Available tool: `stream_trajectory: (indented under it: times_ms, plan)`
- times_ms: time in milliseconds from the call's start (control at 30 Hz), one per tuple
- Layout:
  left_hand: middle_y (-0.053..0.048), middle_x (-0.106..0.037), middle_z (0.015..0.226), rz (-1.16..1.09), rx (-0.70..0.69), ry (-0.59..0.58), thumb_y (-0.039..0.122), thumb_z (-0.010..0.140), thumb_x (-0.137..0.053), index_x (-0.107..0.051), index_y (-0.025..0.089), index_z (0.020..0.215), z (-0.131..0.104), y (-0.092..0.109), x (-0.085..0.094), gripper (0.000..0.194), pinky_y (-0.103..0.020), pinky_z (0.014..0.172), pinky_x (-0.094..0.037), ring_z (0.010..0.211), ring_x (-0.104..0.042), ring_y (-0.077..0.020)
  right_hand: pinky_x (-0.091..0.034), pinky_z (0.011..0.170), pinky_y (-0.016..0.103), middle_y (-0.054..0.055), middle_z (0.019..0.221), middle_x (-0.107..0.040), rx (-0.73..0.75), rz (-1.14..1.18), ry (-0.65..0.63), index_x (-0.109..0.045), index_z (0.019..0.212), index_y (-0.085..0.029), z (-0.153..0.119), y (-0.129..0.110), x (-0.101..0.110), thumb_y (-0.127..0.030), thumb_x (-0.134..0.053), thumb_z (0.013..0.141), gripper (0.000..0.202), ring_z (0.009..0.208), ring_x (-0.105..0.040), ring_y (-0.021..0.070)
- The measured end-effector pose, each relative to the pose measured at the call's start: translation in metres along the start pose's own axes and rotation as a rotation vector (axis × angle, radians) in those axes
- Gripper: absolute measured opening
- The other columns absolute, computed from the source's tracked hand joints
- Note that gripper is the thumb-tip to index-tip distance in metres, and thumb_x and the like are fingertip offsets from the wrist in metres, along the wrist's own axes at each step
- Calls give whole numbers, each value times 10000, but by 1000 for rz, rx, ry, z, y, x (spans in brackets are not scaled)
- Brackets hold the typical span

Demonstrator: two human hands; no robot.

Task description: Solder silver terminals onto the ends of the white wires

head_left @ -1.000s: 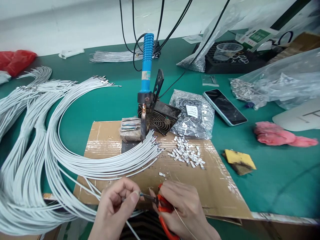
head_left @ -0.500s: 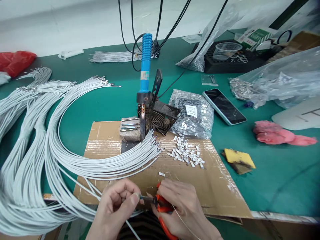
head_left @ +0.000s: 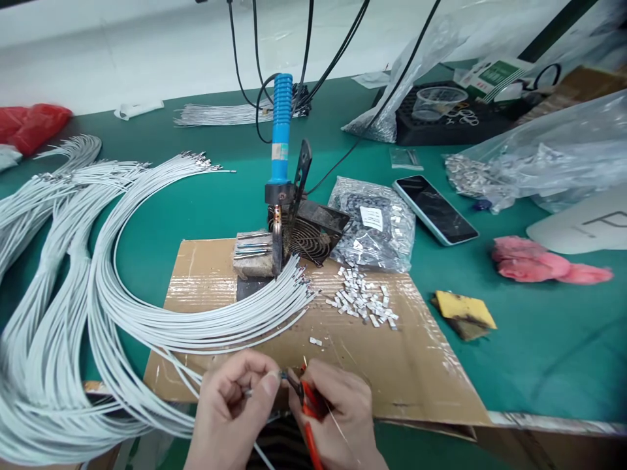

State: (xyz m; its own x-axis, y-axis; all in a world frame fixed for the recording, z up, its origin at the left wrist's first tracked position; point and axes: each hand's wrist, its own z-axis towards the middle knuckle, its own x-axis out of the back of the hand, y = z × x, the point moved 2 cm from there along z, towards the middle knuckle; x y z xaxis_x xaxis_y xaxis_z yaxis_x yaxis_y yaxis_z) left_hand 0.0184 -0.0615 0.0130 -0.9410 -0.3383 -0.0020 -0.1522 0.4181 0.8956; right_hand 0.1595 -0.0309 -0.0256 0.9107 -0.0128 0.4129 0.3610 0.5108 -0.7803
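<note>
My left hand (head_left: pixel 240 408) pinches the end of a white cable (head_left: pixel 263 455) between thumb and forefinger, low in the middle of the view. Red-handled pliers (head_left: pixel 310 421) are gripped in my right hand (head_left: pixel 340 408), their dark jaws up against the cable's tip. Whether the jaws are closed on the tip, I cannot tell. A thin pale wire (head_left: pixel 337 427) also runs out of my right hand. Just beyond my hands lies a single small metal-and-white piece (head_left: pixel 315 341) on the cardboard (head_left: pixel 421 378). A pile of similar pieces (head_left: pixel 365 299) sits farther back.
A blue-handled soldering iron (head_left: pixel 281 130) stands upright behind a bundle of white cables (head_left: pixel 206 329). More cable bundles (head_left: pixel 53 313) cover the left side. A bag of parts (head_left: pixel 375 225), a phone (head_left: pixel 435 207), a yellow sponge (head_left: pixel 465 312) and pink cloth (head_left: pixel 533 259) lie right.
My right hand with the pliers has shifted left and turned more upright, closer to my left hand. My left hand keeps its pinch on the cable. The view has shifted slightly.
</note>
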Motion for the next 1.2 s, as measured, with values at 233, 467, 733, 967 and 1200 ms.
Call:
stream_trajectory:
  times_ms: [233,467,733,967,1200]
  plan:
    - [2,-634,576,-40,-29,98,660,665,-885,-771,187,640,1,2,12,487,-220,577,-354,589,-445,-130,-269,316,216,-86,431,-325,-209,79,156,-307,603,-261,3,27,27,-89,-402,1040,479,306,-342,86]
    - [29,-589,585,-43,-4,54,663,691,-869,-752,182,668,1,5,9,495,-207,569,-309,580,-409,-108,-282,422,218,-77,537,-360,-95,0,-110,-334,593,-230,6,16,23,-88,-626,855,417,437,-366,75]
    - [32,-530,589,-25,-12,3,649,735,-846,-731,178,673,1,5,10,489,-236,558,-283,584,-372,-119,-255,442,245,-76,527,-367,51,-65,-200,-262,630,-247,14,7,18,-50,-543,767,369,448,-351,86]
    - [37,-518,589,-46,10,-13,647,731,-852,-726,180,682,-1,6,9,486,-240,570,-274,588,-366,-119,-254,439,243,-75,520,-375,93,-93,-218,-251,649,-251,15,5,18,-54,-522,763,354,446,-352,89]
    - [34,-527,598,-47,19,-19,662,711,-859,-717,174,682,-3,8,9,509,-248,585,-270,598,-379,-120,-264,448,244,-75,514,-382,116,-93,-217,-255,643,-249,15,4,19,-55,-527,788,364,449,-355,90]
